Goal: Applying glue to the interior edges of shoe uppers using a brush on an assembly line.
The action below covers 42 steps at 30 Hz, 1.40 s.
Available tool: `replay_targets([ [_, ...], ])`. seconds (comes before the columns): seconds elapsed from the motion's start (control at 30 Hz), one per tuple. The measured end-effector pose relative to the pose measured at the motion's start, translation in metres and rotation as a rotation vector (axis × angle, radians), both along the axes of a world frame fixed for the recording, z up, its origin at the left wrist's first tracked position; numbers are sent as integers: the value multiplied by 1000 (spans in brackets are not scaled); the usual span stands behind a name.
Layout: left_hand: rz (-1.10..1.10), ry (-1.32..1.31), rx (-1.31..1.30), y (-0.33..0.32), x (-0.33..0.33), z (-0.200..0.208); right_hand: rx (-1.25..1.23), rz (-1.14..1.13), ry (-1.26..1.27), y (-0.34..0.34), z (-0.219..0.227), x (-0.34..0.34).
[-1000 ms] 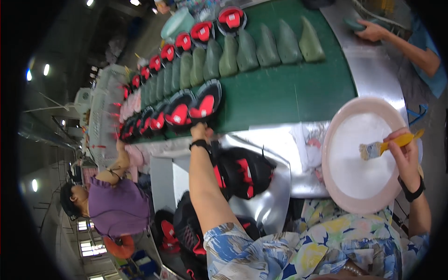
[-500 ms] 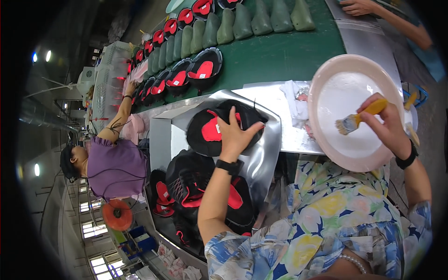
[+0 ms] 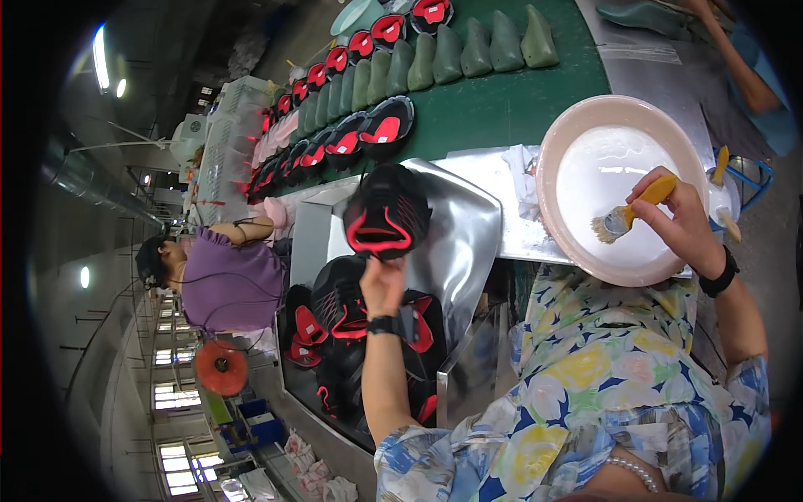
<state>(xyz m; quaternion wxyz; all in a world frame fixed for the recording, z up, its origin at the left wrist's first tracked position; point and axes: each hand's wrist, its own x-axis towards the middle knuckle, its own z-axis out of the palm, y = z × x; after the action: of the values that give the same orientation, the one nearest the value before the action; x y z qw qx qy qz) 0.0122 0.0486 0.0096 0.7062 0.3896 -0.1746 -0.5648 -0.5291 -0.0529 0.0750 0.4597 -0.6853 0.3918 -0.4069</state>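
Basin point(image 3: 548, 180): pale pink, white inside
Left hand point(image 3: 383, 284): grip clamped on the edge of a black-and-red shoe upper point(image 3: 389, 201), left of the basin
Right hand point(image 3: 684, 224): grip closed round a yellow-handled brush point(image 3: 657, 192), bristles over the basin's inside
Green lasts point(image 3: 477, 50): rowed on the green tabletop point(image 3: 502, 109), beyond the basin

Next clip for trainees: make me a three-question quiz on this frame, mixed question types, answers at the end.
1. Which hand holds the yellow-handled brush? A: left hand; B: right hand.
2. True or false: the green lasts lie inside the basin.
3. Fill in: the left hand holds a black and ____ shoe upper.

Key: 1. B. 2. False; they stand on the green table. 3. Red.
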Motion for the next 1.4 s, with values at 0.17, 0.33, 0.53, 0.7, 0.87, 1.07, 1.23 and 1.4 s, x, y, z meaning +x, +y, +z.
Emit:
replay_targets([
  [0.17, 185, -80, 511, 50, -17, -25, -37, 15, 47, -5, -11, -7],
  [0.33, 272, -2010, 232, 23, -29, -5, -31, 1, 69, -4, -12, -10],
  [0.53, -467, -2457, 31, -14, -18, 2, -44, -38, 113, -6, -19, -17],
  [0.7, -551, -2440, -211, -44, 7, 19, -9, -143, 249, -31, -28, -10],
  [0.87, -93, -1204, 106, -56, 15, 83, -24, 126, 234, -30, -45, 37],
  [1.07, -272, -814, 156, -81, -31, 100, -265, 320, 530, -39, -47, 18],
  [1.23, -470, -775, 127, -106, -116, 92, -316, 11, 348, -56, -9, -30],
  [1.4, -533, -821, 30, -135, -164, 90, -408, 39, -90, -63, 27, -23],
])
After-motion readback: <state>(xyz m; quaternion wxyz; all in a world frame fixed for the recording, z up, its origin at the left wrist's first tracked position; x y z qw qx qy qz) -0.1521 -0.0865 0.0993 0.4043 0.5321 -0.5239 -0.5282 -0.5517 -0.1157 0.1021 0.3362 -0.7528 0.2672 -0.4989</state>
